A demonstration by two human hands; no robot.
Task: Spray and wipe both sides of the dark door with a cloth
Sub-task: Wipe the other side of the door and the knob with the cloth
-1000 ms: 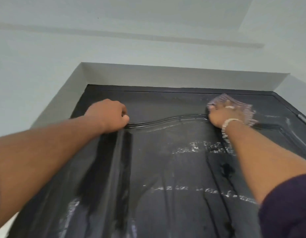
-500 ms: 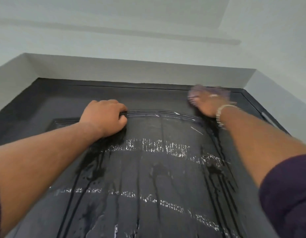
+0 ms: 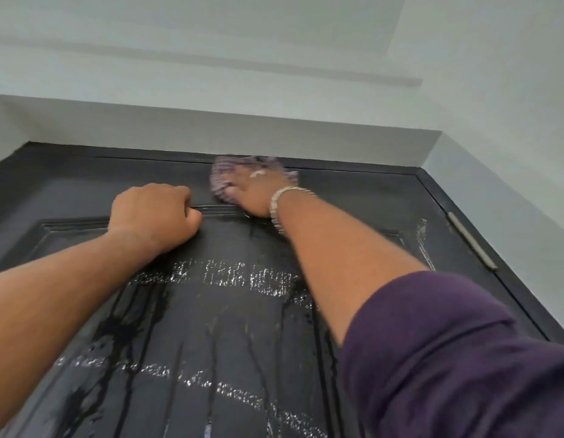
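- Right hand (image 3: pixel 255 192) presses a striped purple cloth (image 3: pixel 225 172) flat against the wet, dark panelled door (image 3: pixel 211 327), near its top edge.
- Left hand (image 3: pixel 152 213): clenched fist resting on the panel moulding, holding nothing visible.

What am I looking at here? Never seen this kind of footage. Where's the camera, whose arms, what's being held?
There is no machine here: a person wears one wide-angle camera on the head, so the two arms reaching in from below are their own. The view tilts up at the top of a dark door set in a pale wall.

The right hand, with a bracelet at the wrist, presses a purple striped cloth against the door near its top edge; the cloth is blurred, so it is probably mid-wipe. The left hand is a fist resting on the raised moulding of the door panel. It appears to hold nothing, though its fingers are hidden.

The door is wet: dark drips run down and whitish foamy streaks cross the panel. A metal hinge sits on the right edge.
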